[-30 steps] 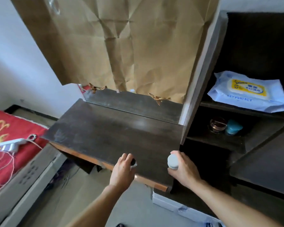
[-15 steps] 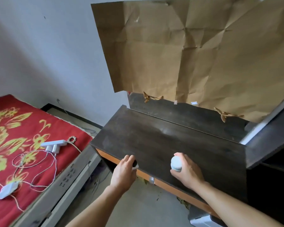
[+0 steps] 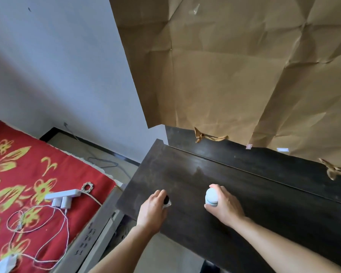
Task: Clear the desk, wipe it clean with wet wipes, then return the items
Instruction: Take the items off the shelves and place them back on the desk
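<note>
Head camera looks down on a dark wooden desk (image 3: 234, 186) set against a wall (image 3: 57, 66).

Left hand (image 3: 153, 210): positioned over the desk's front left corner, fingers curled around a small item (image 3: 166, 200). Only a round black top and a pale edge show past the fingers; the rest is hidden, so what it is cannot be determined. Whether it touches the desk cannot be determined.

Right hand (image 3: 224, 207): positioned over the desk near the front edge, well to the right of the left hand. Its fingers and thumb are wrapped around a white bottle (image 3: 211, 198), held upright with its rounded cap toward the camera. The base of the bottle is hidden by the hand, so contact with the desk cannot be confirmed.

Desk surface: bare dark wood with a dull sheen and faint streaks near the middle. A raised back ledge runs along the rear.

Surroundings: a large sheet of creased brown paper (image 3: 244, 75) hangs behind the desk, its lower edge reaching the back ledge. To the left stands a bed frame (image 3: 91, 233) carrying a red blanket (image 3: 18, 174) with a yellow flower pattern. On the blanket lie a white power strip (image 3: 63, 195), a looped white cable (image 3: 37, 223), a white charger (image 3: 5, 263) and a small braided ring (image 3: 87, 187).
</note>
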The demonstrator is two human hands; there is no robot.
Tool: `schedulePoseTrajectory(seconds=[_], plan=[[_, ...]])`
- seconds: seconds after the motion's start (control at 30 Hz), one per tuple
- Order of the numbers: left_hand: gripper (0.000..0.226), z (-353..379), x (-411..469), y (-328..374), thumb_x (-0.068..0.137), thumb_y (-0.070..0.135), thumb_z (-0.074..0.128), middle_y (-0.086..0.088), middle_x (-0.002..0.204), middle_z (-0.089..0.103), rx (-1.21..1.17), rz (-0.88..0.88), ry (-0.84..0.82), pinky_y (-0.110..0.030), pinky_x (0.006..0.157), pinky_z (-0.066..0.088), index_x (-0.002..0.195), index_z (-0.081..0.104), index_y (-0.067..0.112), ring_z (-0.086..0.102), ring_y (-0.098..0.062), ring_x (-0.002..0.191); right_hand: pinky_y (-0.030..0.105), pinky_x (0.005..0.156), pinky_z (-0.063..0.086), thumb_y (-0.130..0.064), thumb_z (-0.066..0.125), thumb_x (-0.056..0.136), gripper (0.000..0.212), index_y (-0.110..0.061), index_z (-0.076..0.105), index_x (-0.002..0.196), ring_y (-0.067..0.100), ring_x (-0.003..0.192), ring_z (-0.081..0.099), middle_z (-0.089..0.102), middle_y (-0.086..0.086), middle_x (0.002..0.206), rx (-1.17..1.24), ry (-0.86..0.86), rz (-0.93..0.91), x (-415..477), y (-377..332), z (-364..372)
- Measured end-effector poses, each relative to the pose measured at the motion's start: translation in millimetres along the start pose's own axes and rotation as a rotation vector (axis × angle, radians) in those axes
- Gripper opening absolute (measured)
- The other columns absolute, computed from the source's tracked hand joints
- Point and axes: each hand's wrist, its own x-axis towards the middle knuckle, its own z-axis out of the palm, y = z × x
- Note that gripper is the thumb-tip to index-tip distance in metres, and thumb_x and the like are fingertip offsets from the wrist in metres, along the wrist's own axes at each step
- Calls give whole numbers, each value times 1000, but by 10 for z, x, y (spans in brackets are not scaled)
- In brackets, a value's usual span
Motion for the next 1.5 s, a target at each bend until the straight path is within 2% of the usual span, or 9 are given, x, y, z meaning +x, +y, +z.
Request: schedulePoseTrajectory(seconds=[0.2,0.47,0.77,0.9,1.03,1.2,1.27,1.4,1.5], plan=[[15,-110,745,-410,80,18,60,8,93,58,26,30,-17,-32,67,43,93,51,20,48,-19,89,33,83,45,-42,70,73,66,-26,44,131,19,113,45,54,-5,118,-42,44,-32,678,-369,159],[17,-16,1798,-776,80,4,57,2,96,56,-33,190,-156,-24,68,32,93,50,13,44,-21,95,32,86,43,-29,75,72,70,-22,42,134,24,111,50,49,3,119,49,122,150,1416,-755,464],[26,233,2685,-908,82,6,57,-5,104,60,-31,376,-290,-33,80,41,108,56,9,48,-25,101,36,82,48,-30,79,67,72,-18,47,131,26,112,48,52,5,118,29,286,280,1926,-1032,892],[30,312,2789,-905,72,0,63,-12,94,63,-39,459,-276,-42,70,48,101,61,4,55,-33,92,35,79,49,-36,78,66,75,-21,46,132,22,113,45,49,1,119,12,300,338,1964,-1062,950],[37,281,2815,-922,63,9,72,-10,90,61,54,525,-271,-40,67,49,98,60,8,56,-33,86,35,83,49,-45,72,71,79,-26,36,139,16,120,38,43,-4,127,32,264,356,1857,-1047,906],[33,89,2626,-689,61,10,80,-10,83,64,111,665,-186,-41,66,53,91,66,8,61,-33,76,34,80,52,-42,57,86,50,-23,46,131,14,118,47,46,-5,129,3,326,393,1407,-872,683],[29,27,2479,-496,67,9,78,-9,88,67,99,676,-214,-40,67,55,94,67,9,64,-32,79,34,79,51,-37,56,89,41,-23,50,127,14,112,53,48,-6,127,14,343,440,1142,-752,581],[9,1,2069,-29,76,14,65,-6,80,62,77,751,-259,-34,51,45,82,59,11,62,-30,70,32,80,49,-33,55,89,37,-22,54,124,16,102,62,56,-5,117,41,369,539,507,-464,410],[8,52,1659,374,85,19,53,-6,90,61,41,826,-296,-37,63,48,89,54,12,60,-29,82,32,83,49,-31,57,88,36,-22,56,123,17,99,63,60,-6,114,53,410,599,-82,-232,265]])
